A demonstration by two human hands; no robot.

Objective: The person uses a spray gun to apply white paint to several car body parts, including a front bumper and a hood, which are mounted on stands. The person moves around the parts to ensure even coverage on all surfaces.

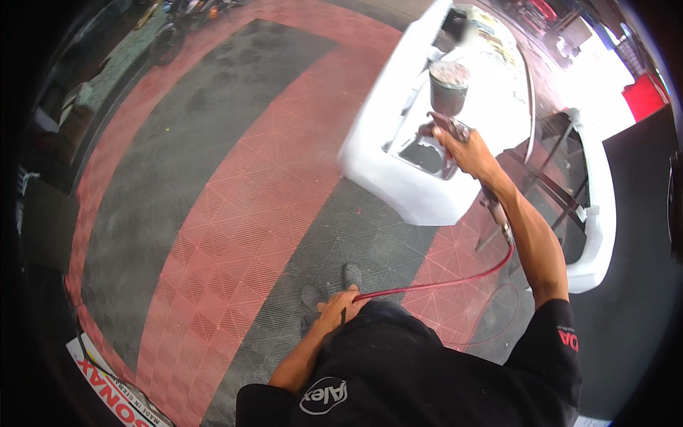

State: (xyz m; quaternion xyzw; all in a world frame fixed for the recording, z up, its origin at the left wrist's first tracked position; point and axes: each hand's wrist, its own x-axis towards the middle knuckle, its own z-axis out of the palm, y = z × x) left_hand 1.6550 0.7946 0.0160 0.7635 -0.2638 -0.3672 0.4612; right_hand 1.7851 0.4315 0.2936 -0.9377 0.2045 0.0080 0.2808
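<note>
My right hand [469, 154] is wrapped round a spray gun [449, 127], held out over a white car bumper [398, 128]. On top of the gun stands a round paint cup [449, 96] with a whitish, speckled lid. Below my wrist the gun's handle end joins a red air hose [455, 279]. Down by my waist, my left hand [340, 307] is closed on that hose, which runs slack between both hands. Dark openings show in the bumper just beneath the gun. Part of the gun's trigger is hidden by my fingers.
A second white bumper piece [605, 206] rests on a dark metal stand [555, 188] to the right. Red and black floor tiles [228, 235] spread to the left. A motorcycle [171, 35] stands far left. A printed white board [114, 384] lies lower left.
</note>
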